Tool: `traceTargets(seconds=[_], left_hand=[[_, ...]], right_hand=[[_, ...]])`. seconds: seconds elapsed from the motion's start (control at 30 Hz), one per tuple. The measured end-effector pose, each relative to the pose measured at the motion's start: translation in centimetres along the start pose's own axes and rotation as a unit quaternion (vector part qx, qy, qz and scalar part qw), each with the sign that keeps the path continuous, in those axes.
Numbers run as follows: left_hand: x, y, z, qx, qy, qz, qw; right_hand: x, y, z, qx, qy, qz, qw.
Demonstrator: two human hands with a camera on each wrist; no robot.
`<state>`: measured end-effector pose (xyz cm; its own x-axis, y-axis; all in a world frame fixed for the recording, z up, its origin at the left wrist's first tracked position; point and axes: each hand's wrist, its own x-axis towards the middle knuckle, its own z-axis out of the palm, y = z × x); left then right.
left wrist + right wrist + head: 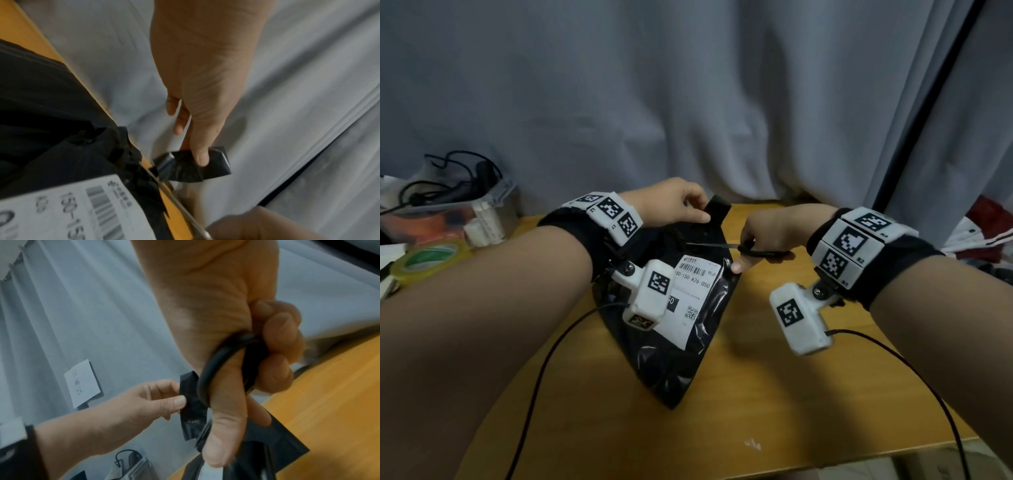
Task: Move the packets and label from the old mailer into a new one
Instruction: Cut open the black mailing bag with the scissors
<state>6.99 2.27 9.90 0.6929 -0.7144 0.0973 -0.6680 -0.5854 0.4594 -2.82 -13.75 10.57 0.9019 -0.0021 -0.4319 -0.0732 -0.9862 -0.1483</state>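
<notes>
A black plastic mailer (674,356) lies on the wooden table (774,394) with a white shipping label (693,294) stuck on its top face. My left hand (674,202) pinches a strip of the mailer's far end (717,209) between thumb and fingers and lifts it; the left wrist view shows the pinched strip (197,168). My right hand (763,236) grips black-handled scissors (743,248), whose blades lie across the mailer's far end just below that strip. The scissor handle loop (218,368) sits around the right thumb. No packets are visible.
A roll of green tape (428,258) and a clear plastic box (458,212) of cables and small items stand at the table's left edge. Grey curtain (688,102) hangs right behind the table. Red and white cloth (986,233) lies at the right. Thin black cables trail from both wrists.
</notes>
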Motion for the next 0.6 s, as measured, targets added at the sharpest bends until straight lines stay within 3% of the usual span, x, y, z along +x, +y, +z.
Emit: traceTargets(seconds=[0.1,0.27,0.47,0.6], left_hand=[[0.4,-1.6,0.8,0.056,-0.084,-0.036,0.994],[0.9,-3.4,3.4,0.106,-0.157,-0.072,0.979],[2.4,-4.1,6.2,0.143,-0.206,-0.064,0.966],[3.0,-4.2,8.7,0.188,-0.215,-0.005,0.958]], right_hand=[[1.1,1.1,0.9,0.01,0.003,0.011,1.0],[2.1,2.6,2.4,0.024,-0.014,0.015,0.999],[1.7,5.6,4.4,0.041,-0.028,0.062,0.997],[1.8,7.4,6.3,0.07,-0.016,0.107,0.992]])
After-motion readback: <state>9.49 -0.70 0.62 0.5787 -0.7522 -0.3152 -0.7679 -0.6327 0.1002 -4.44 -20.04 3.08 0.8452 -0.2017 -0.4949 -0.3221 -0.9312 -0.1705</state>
